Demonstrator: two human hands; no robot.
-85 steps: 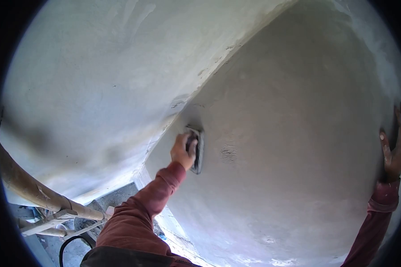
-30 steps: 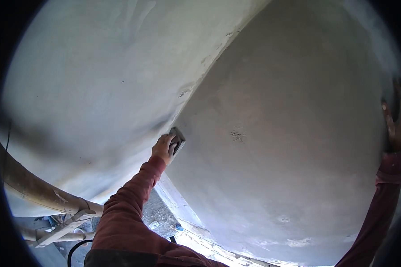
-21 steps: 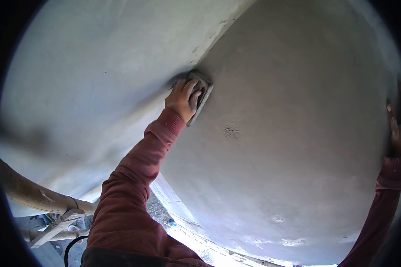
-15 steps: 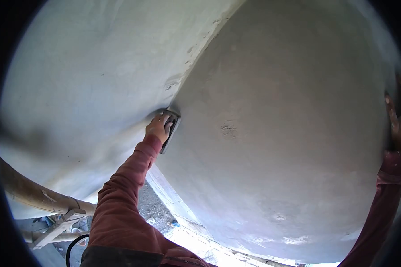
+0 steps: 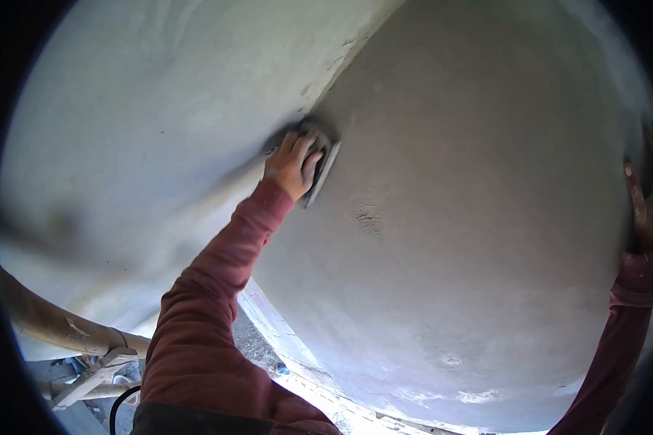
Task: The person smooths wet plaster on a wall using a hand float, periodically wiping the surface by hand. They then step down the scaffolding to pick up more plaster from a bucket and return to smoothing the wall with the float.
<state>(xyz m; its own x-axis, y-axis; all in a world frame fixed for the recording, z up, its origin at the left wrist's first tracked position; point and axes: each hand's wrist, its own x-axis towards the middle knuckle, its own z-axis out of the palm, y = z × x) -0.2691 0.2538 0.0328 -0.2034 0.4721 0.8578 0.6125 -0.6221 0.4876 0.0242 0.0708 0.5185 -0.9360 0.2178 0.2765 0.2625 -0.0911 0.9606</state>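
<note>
My left hand (image 5: 289, 168) is wrapped around the handle of a plastering float (image 5: 329, 168). The float's flat plate lies against the grey-brown plastered surface (image 5: 471, 181), close to the corner where it meets a paler plastered surface (image 5: 145, 145). At the far right edge of the view, my right hand (image 5: 647, 210) rests on the wall with its fingers stretched out, partly lost in shadow. Between the hands, a small rough patch (image 5: 370, 220) marks the otherwise smooth plaster.
A thick round pole (image 5: 65, 315) crosses the lower left, with a piece of wood (image 5: 94, 380) beside it. Below, rubble-strewn ground (image 5: 254, 341) shows past a pale ledge (image 5: 283, 330). A black cable (image 5: 116, 409) loops by my left sleeve.
My left hand has slid the float up and to the right along the corner. My right hand stays in nearly the same place.
</note>
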